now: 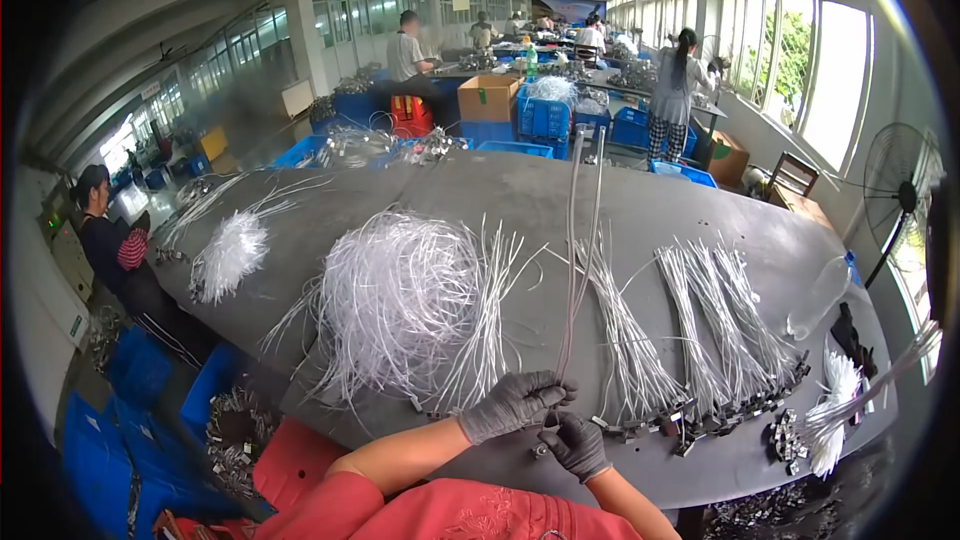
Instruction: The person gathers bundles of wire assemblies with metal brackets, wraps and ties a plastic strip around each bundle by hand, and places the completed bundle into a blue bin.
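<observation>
My left hand (512, 408), in a dark grey glove, is closed with its fingertips at the lower end of a pair of long, thin, clear strands (572, 280). The strands rise from the fingers and stretch away across the table. Close beside it, my right hand (578, 448), gloved alike, has its fingers curled in a pinch; what they grip is too small to make out. A small shiny piece (541, 450) shows just below the fingers. Bundles of whitish strands (625, 350) with dark connector ends (640, 428) lie to the right of my hands.
A large tangled heap of clear strands (400, 290) lies on the grey table (520, 180), with a smaller white bundle (232, 252) farther left. More bundles (730, 320) lie right. Blue bins (140, 365) stand left. A fan (900, 190) and several people are around.
</observation>
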`<state>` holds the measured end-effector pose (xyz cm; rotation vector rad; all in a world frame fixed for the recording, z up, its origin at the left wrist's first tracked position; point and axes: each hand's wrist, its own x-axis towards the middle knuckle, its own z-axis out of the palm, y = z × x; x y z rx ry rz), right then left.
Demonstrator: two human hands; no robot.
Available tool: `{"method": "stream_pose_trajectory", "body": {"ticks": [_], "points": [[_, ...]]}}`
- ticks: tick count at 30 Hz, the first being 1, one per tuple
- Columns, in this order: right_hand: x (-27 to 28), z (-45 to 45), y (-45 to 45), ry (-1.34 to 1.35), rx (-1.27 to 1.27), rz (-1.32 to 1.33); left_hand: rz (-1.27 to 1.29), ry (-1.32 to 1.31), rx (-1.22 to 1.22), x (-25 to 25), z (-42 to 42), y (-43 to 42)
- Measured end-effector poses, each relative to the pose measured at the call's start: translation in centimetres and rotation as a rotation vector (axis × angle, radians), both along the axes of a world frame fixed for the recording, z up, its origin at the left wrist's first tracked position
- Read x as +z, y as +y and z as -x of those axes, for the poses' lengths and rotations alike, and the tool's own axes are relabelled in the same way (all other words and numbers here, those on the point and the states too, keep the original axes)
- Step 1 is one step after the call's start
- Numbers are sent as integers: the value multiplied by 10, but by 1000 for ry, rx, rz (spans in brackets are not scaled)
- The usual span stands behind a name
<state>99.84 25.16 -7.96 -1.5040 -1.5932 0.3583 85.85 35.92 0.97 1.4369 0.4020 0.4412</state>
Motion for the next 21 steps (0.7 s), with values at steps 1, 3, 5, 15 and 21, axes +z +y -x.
{"method": "stream_pose_trajectory", "body": {"ticks": [1, 3, 5, 15, 21], "points": [[0, 1, 0, -30, -18, 14, 6, -3, -4, 1, 0, -1], [-6, 0, 2, -66, -33, -31, 96, -30, -14, -2, 0, -2], [-13, -1, 3, -93, -45, -59, 79, -26, -22, -1, 1, -3], [-9, -1, -1, -109, -56, -26, -43, 3, -32, 5, 3, -11], [-10, 0, -2, -107, -44, -47, -23, -2, -79, 7, -1, -15]]}}
